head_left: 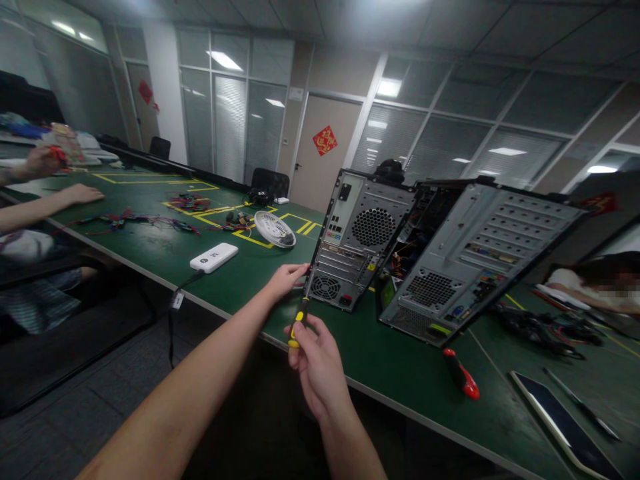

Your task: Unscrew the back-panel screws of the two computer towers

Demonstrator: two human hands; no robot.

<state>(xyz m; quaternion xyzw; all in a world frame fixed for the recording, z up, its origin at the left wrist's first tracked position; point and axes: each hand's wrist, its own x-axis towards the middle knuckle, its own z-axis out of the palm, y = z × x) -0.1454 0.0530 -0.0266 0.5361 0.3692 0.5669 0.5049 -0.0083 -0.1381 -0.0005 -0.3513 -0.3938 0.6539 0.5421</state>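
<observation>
A computer case [345, 267] stands on the green table with its rear panel facing me, tilted in my view. My right hand [317, 350] is closed around a yellow-and-black screwdriver [299, 323]. Its shaft points up to the case's lower left rear edge; whether the tip meets a screw is too small to tell. My left hand [286, 280] reaches to the same left side, its stretched fingers against the case edge and the fingertips partly hidden. Just right stands a second computer case [450, 260], with cables showing between the two.
Right of the cases lie a red-and-black screwdriver [461, 375], a phone [560, 420], a pen [583, 403] and black cables [545, 330]. A white power bank [214, 257] and a white oval basket [275, 230] are leftward. People sit at both sides; one hand [83, 194] rests on the table.
</observation>
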